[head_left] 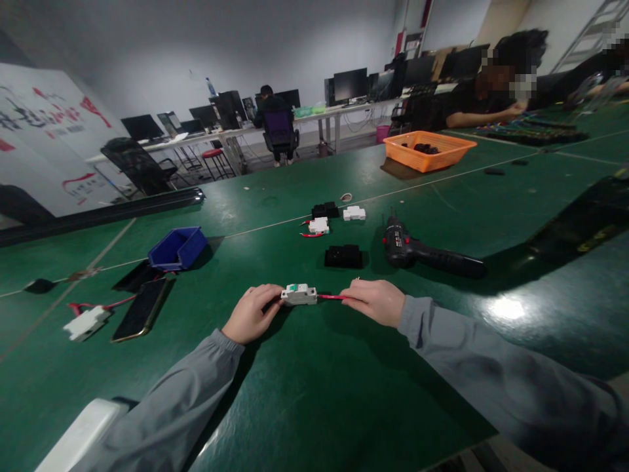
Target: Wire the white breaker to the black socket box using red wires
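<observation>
"On the green tabletop [319, 406], what might go wrong?"

"The black power drill [417, 252] lies just beyond the right hand [376, 301], so a careless swing of that arm could knock it. The white breaker [299, 296], out in front between both hands, could twist if it's steadied at one end only. And the red wire [332, 297] at its right end might bend or slip under a sideways pull; I can't tell how firmly it's seated."

"How are the hands set?"

"The left hand [253, 313] is partly curled, gripping the breaker's left end. The right hand is nearly closed, its fingertips pinching the wire a little away from the breaker."
</observation>
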The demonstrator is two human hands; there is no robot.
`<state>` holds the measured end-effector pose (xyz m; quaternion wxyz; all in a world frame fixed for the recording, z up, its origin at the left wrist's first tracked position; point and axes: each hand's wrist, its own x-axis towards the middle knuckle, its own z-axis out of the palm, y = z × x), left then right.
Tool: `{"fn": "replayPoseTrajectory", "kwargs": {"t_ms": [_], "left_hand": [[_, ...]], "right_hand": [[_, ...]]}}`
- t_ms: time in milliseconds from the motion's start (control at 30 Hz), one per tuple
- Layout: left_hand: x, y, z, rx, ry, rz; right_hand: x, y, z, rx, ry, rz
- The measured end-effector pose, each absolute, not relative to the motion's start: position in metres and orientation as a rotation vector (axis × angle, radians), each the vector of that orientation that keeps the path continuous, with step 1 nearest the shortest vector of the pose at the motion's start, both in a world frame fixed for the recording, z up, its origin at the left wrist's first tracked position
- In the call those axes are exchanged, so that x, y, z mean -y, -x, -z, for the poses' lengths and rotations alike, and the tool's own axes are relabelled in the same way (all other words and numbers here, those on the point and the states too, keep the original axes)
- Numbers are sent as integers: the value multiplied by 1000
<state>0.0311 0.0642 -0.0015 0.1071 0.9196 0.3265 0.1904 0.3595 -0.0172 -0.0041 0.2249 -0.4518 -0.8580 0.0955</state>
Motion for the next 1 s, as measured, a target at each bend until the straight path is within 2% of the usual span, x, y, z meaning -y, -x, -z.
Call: {"fn": "replayPoseTrajectory", "kwargs": {"t_ms": [433, 1000], "left_hand": [[-63, -33, -1, -1000, -2702, -539], [-61, -31, -2, -962, -2708, -566]], "right_hand": [[19, -353, 5, 2370, 1250, -123], [21, -352, 0, 2371, 1300, -263]]}}
